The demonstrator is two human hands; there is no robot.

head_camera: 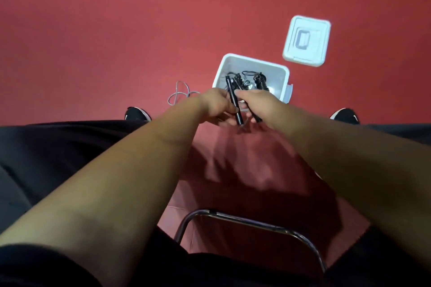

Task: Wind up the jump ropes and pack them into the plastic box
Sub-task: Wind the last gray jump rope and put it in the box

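While left hand (pixel 215 105) and right hand (pixel 254 102) grip the black handles (pixel 235 105), winding's probably done; view's blurry. Next: lower them into plastic box (pixel 285 77).

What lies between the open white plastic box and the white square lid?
Only bare red floor separates box and lid, in the head view.

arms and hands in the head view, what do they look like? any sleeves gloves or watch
The left forearm and right forearm are bare, with no sleeves over them. The left grip and right grip wear no gloves, and neither wrist shows a watch or band. Black cloth at the lower left corner may be a short sleeve; that cannot be told for sure.
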